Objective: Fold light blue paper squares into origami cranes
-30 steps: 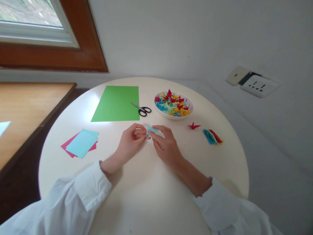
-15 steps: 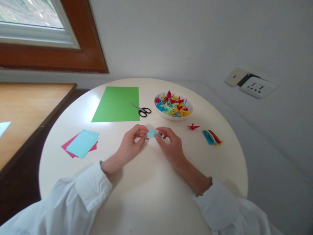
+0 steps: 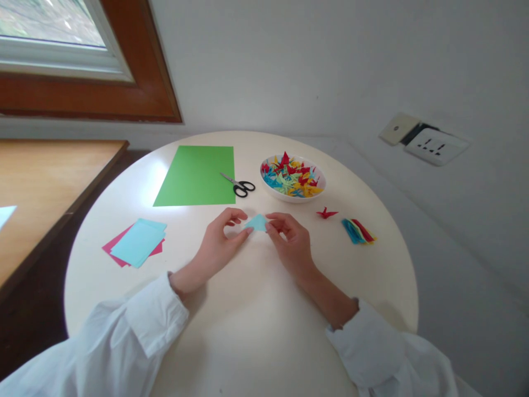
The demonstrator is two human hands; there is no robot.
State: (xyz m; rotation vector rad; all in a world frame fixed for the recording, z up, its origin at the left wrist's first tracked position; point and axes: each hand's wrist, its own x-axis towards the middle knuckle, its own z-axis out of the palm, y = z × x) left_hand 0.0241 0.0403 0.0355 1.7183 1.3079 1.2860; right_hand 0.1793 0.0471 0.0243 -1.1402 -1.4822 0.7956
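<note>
A small light blue piece of origami paper [image 3: 258, 222], folded to a triangle with its peak pointing away from me, lies between my hands over the middle of the table. My left hand [image 3: 219, 237] has its thumb on the paper's left corner, the fingers curled just beyond. At the right corner, my right hand [image 3: 291, 240] pinches the paper between thumb and fingers. Part of that corner is hidden by the fingertips.
On the round white table [image 3: 248, 331] are a green sheet [image 3: 198, 173], black-handled scissors [image 3: 239, 184], a white bowl [image 3: 289, 198] of paper cranes, a red paper crane [image 3: 326, 213], several folded coloured papers [image 3: 357, 231] and a stack of blue and pink paper squares [image 3: 138, 242].
The light blue paper has turned and now shows a flat triangle, peak away from me. My left thumb has shifted onto its left corner, and my right fingers have closed at its right corner.
</note>
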